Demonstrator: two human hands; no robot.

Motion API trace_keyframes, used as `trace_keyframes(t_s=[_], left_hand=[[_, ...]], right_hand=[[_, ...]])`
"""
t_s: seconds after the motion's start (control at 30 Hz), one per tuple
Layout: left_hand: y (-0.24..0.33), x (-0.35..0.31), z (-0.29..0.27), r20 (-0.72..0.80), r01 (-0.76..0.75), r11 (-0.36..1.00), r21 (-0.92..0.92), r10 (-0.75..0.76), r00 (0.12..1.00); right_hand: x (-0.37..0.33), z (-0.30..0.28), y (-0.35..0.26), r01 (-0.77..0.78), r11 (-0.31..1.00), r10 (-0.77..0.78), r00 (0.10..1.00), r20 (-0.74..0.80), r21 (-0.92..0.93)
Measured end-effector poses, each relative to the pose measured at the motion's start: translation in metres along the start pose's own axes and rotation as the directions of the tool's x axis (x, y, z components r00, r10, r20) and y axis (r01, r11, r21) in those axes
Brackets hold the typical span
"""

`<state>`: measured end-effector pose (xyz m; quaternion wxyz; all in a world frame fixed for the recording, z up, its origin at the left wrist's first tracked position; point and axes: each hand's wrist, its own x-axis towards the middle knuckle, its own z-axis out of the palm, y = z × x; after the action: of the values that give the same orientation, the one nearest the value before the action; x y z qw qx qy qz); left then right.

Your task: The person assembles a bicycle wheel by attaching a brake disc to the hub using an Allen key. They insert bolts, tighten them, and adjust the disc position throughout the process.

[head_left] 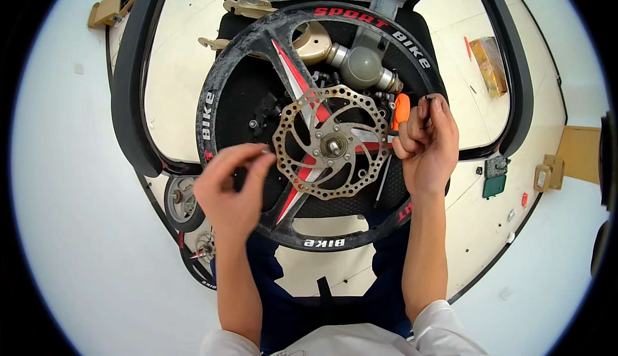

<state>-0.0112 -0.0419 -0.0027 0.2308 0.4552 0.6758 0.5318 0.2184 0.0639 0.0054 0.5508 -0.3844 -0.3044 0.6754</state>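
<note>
Fingers of our left hand (233, 185) are pressed together in a pinch over something very small, perhaps a bolt; we cannot make it out. That hand hovers just beside the left edge of the rotor (331, 142), above the wheel (257, 40). Our right hand (427, 140) is curled shut around a tool with an orange handle (401, 109), whose thin shaft (382, 185) runs down past the rotor's right side.

We see the wheel lying flat on a dark chair seat (241, 108), the rotor at its hub, with the axle (333, 145) in the middle. Its rim and broad spokes cover most of the seat. Beyond the hub lies a tan and grey metal part (351, 60), partly hidden by the rim. Black armrests (132, 76) stand on either side. A smaller wheel (181, 201) sits on the floor beside our left forearm, with another wheel (196, 262) below it, half blocked by that arm. To the right on the floor rest a yellow packet (489, 63) and a green block (494, 185), well apart from our hands.
</note>
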Motion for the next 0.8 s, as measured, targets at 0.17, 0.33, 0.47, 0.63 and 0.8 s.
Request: trace_keyframes(t_s=[0.17,0.33,0.47,0.63,0.8], left_hand=[[0.024,-0.01,0.049,0.091,-0.425,0.902,0.075,0.418,0.904],[0.026,-0.006,0.079,0.101,-0.421,0.892,0.163,0.409,0.907],[0.019,-0.008,0.087,0.107,-0.426,0.867,0.26,0.412,0.905],[0.011,-0.008,0.092,0.063,-0.45,0.854,0.262,0.45,0.891],[0.01,-0.01,0.091,0.041,-0.409,0.883,0.231,0.411,0.911]], right_hand=[[-0.002,0.004,0.002,-0.033,0.998,0.032,0.999,0.033,0.046],[-0.004,0.005,-0.001,-0.027,0.998,0.026,0.999,0.03,0.054],[-0.004,0.002,0.0,-0.031,0.998,0.029,0.998,0.059,0.045],[-0.005,0.002,0.0,-0.025,1.0,0.024,0.997,0.072,0.017],[-0.006,0.002,0.001,-0.022,1.0,0.022,0.997,0.08,-0.008]])
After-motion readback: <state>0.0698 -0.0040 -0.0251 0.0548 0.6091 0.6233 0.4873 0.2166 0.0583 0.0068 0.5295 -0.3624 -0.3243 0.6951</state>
